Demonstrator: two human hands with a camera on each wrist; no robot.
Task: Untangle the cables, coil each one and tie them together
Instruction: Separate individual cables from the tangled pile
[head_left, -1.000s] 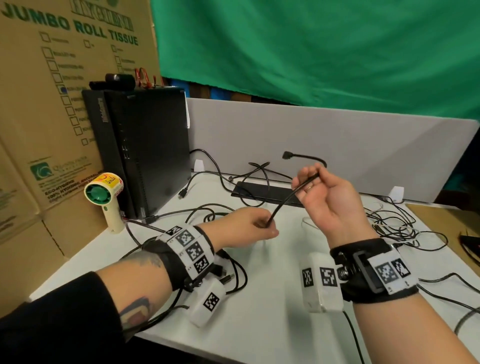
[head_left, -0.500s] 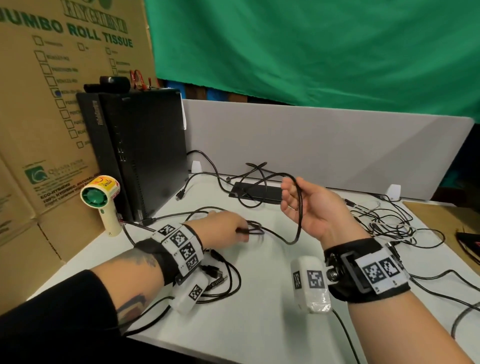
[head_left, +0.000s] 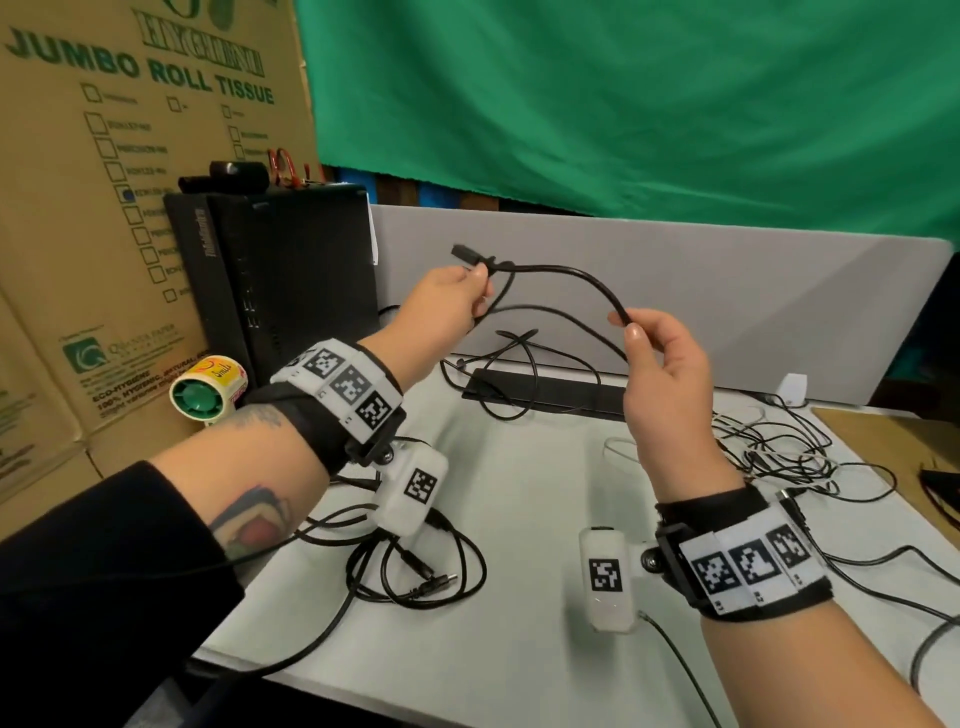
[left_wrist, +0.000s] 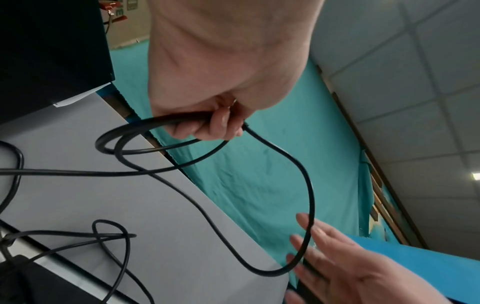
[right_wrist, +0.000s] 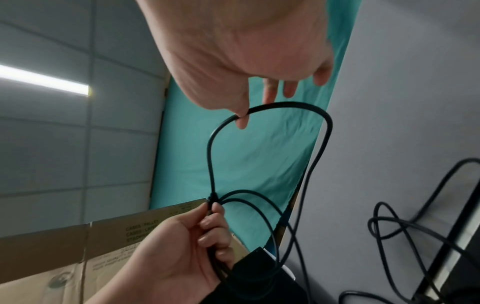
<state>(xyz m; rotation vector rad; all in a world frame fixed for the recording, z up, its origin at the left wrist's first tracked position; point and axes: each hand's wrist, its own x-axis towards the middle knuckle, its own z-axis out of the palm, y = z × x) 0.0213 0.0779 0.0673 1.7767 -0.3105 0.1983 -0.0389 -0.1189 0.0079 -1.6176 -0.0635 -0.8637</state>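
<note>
Both hands hold one black cable above the table.

The left hand grips the cable near its plug, fingers curled around gathered loops. The right hand pinches it between thumb and finger. More cables lie on the table.

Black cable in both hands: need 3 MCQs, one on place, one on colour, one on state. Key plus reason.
1. Where is the tape roll?
A. beside the black computer tower
B. on the keyboard
C. in the right hand

2. What colour is the backdrop cloth?
A. red
B. green
C. white

3. How does the left hand hold the black cable?
A. flat palm under it
B. not touching
C. fingers curled round gathered loops

Key: 1 A, it stands by the tower's base; 2 B, head view shows green; 3 C, left wrist view shows loops in the curled fingers while the right hand pinches it.
</note>
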